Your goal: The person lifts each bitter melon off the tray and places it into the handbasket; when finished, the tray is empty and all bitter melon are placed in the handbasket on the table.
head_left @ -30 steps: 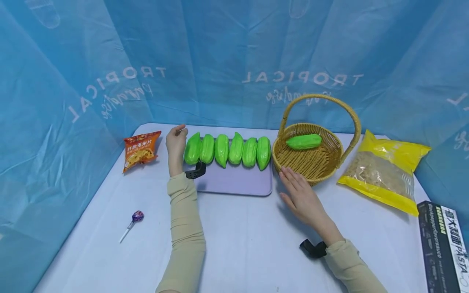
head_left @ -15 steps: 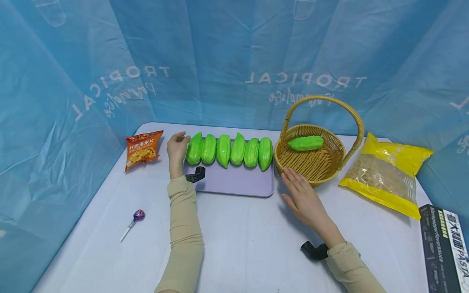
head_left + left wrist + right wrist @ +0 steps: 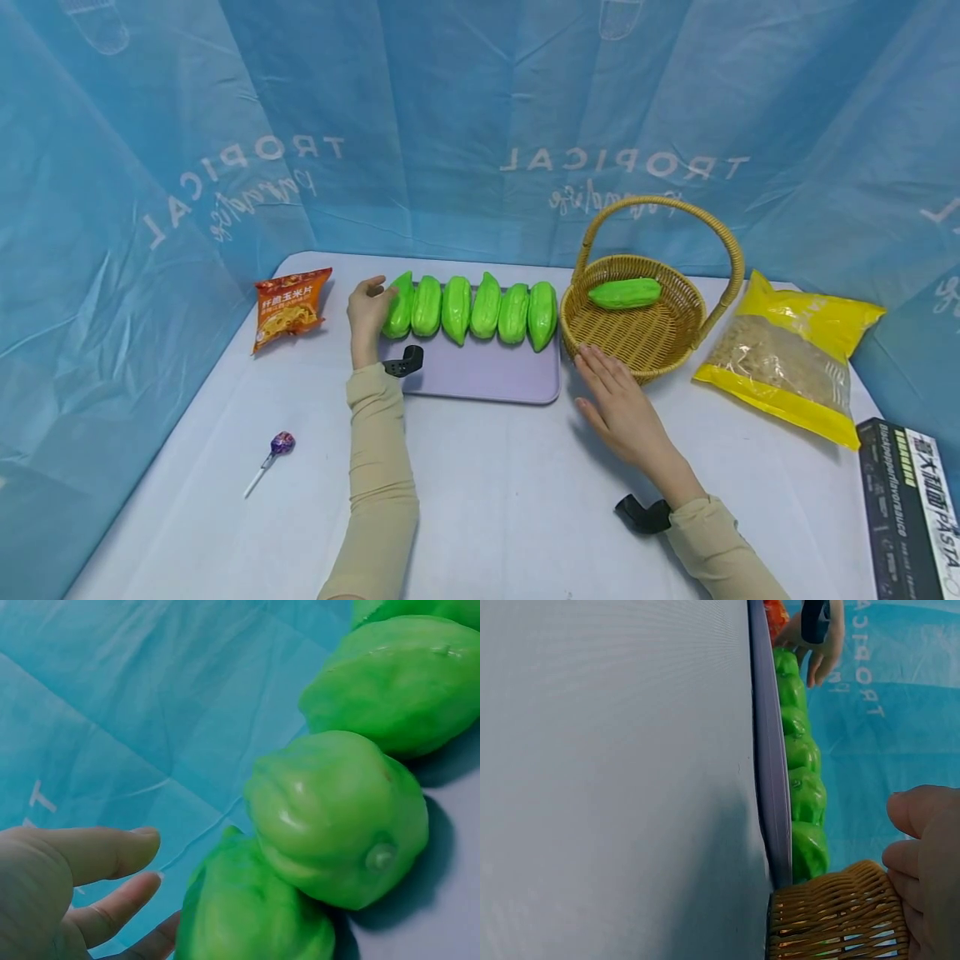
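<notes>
In the head view, several green ridged gourds stand side by side along the back of a lilac tray (image 3: 480, 375). My left hand (image 3: 367, 312) is at the left end of that row, beside the leftmost gourd (image 3: 399, 308). In the left wrist view the thumb is apart from the gourd (image 3: 251, 911), and the lower fingers reach its side; whether they touch cannot be told. My right hand (image 3: 618, 412), fingers straight, rests against the near left rim of a wicker basket (image 3: 570, 329). One more green gourd (image 3: 625, 293) lies inside the basket.
An orange snack bag (image 3: 291, 310) lies left of the tray, with a lollipop (image 3: 282, 444) nearer the front. Right of the basket are a yellow bag (image 3: 795, 354) and a black pasta box (image 3: 900, 508). The basket's tall handle (image 3: 660, 200) arches up before a blue curtain (image 3: 450, 125).
My left hand has come slightly right and lower, closer to the leftmost gourd, its fingers more spread. The right hand keeps its place at the basket. The view has shifted a little.
</notes>
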`<act>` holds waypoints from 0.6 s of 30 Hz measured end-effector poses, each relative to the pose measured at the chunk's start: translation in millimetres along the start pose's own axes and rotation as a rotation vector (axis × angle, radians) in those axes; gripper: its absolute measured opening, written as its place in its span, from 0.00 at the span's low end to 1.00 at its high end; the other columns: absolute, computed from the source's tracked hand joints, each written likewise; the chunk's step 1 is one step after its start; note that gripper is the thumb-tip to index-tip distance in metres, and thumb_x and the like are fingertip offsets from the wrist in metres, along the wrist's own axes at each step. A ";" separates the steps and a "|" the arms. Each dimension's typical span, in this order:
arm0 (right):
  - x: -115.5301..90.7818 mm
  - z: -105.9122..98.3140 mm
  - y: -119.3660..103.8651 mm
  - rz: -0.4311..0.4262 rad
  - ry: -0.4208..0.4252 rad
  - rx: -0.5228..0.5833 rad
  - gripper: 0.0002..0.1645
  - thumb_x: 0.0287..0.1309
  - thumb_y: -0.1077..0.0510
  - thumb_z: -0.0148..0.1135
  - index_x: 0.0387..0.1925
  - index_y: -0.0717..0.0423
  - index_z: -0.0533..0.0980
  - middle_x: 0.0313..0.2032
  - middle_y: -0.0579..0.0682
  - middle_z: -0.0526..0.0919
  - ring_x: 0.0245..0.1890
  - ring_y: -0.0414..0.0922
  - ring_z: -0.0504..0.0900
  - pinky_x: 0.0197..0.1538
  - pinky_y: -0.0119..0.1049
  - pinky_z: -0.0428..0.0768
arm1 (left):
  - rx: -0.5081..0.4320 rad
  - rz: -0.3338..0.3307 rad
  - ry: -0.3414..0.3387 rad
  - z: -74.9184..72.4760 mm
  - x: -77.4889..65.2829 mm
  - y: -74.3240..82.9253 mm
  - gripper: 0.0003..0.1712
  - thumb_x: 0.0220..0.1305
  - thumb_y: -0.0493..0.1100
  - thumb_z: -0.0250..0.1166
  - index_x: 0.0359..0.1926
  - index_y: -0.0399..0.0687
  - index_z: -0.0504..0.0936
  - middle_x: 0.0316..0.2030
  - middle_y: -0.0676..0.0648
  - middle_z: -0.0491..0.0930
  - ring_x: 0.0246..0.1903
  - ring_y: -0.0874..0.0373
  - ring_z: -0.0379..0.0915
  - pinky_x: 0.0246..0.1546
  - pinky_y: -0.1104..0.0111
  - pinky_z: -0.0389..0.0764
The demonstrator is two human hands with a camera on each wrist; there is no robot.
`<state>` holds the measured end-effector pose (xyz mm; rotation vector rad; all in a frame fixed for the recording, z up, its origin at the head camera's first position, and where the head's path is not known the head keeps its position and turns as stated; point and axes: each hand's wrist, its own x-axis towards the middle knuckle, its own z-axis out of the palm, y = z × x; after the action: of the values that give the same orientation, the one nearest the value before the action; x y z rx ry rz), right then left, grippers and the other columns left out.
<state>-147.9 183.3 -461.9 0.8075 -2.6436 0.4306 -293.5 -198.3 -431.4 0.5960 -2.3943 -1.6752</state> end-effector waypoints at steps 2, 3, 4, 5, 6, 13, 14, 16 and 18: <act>-0.1 0.0 -0.1 -0.002 0.004 0.001 0.36 0.66 0.54 0.56 0.71 0.64 0.60 0.72 0.60 0.61 0.72 0.58 0.60 0.78 0.35 0.36 | 0.015 0.004 -0.008 1.6 -0.4 -1.2 0.27 0.67 0.44 0.59 0.65 0.43 0.71 0.64 0.36 0.70 0.65 0.41 0.64 0.66 0.52 0.67; -0.2 0.0 -0.1 -0.002 0.005 0.000 0.36 0.67 0.54 0.56 0.71 0.64 0.60 0.72 0.60 0.61 0.72 0.58 0.60 0.78 0.35 0.36 | 0.022 0.006 -0.012 2.2 -0.6 -1.6 0.27 0.67 0.44 0.60 0.66 0.43 0.71 0.65 0.36 0.69 0.65 0.41 0.64 0.66 0.52 0.67; -0.2 0.1 -0.3 -0.003 0.006 -0.001 0.35 0.67 0.53 0.55 0.71 0.64 0.60 0.72 0.60 0.61 0.72 0.58 0.60 0.78 0.34 0.36 | 0.028 0.008 -0.015 2.5 -0.8 -2.1 0.28 0.66 0.43 0.60 0.66 0.44 0.71 0.65 0.36 0.69 0.65 0.41 0.64 0.66 0.52 0.67; -0.4 0.1 -0.4 -0.004 0.007 -0.003 0.35 0.68 0.53 0.55 0.71 0.63 0.60 0.72 0.60 0.61 0.72 0.57 0.60 0.77 0.34 0.35 | 0.034 0.011 -0.016 2.8 -0.9 -2.5 0.28 0.66 0.43 0.61 0.66 0.43 0.70 0.65 0.36 0.69 0.65 0.41 0.64 0.66 0.52 0.67; -0.4 0.1 -0.5 -0.005 0.007 -0.005 0.35 0.68 0.52 0.54 0.71 0.63 0.60 0.72 0.59 0.61 0.72 0.57 0.60 0.77 0.34 0.35 | 0.038 0.012 -0.014 3.1 -0.9 -2.8 0.28 0.65 0.42 0.62 0.66 0.43 0.70 0.65 0.36 0.69 0.66 0.41 0.63 0.66 0.52 0.67; -0.1 -0.4 -0.5 -0.015 0.010 -0.008 0.35 0.67 0.53 0.55 0.70 0.64 0.60 0.72 0.60 0.61 0.71 0.58 0.60 0.77 0.32 0.34 | 0.056 0.007 0.025 4.3 -1.0 -2.8 0.29 0.62 0.36 0.63 0.65 0.43 0.72 0.63 0.36 0.72 0.64 0.41 0.65 0.64 0.53 0.69; -0.1 -0.3 -0.4 -0.015 0.009 -0.008 0.36 0.66 0.54 0.55 0.70 0.64 0.60 0.72 0.60 0.61 0.71 0.58 0.60 0.77 0.32 0.33 | 0.058 0.006 0.029 4.3 -1.0 -2.7 0.29 0.61 0.36 0.63 0.65 0.43 0.72 0.62 0.36 0.72 0.64 0.41 0.65 0.64 0.53 0.69; -0.1 -0.1 -0.2 -0.015 0.008 -0.006 0.36 0.65 0.54 0.56 0.70 0.64 0.60 0.72 0.60 0.61 0.71 0.58 0.60 0.77 0.32 0.33 | 0.063 0.004 0.032 4.3 -0.8 -2.8 0.29 0.61 0.35 0.63 0.65 0.44 0.72 0.62 0.37 0.72 0.64 0.41 0.65 0.64 0.53 0.69; -0.2 0.2 0.3 -0.015 0.007 -0.005 0.36 0.65 0.54 0.56 0.71 0.64 0.60 0.72 0.60 0.61 0.72 0.58 0.59 0.77 0.32 0.33 | 0.049 -0.002 0.039 3.9 -1.0 -3.1 0.30 0.60 0.35 0.64 0.64 0.44 0.73 0.62 0.37 0.72 0.63 0.41 0.64 0.64 0.53 0.69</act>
<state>-148.0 183.5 -462.2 0.8220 -2.6297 0.4220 -293.2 -195.5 -435.6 0.6329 -2.4145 -1.5945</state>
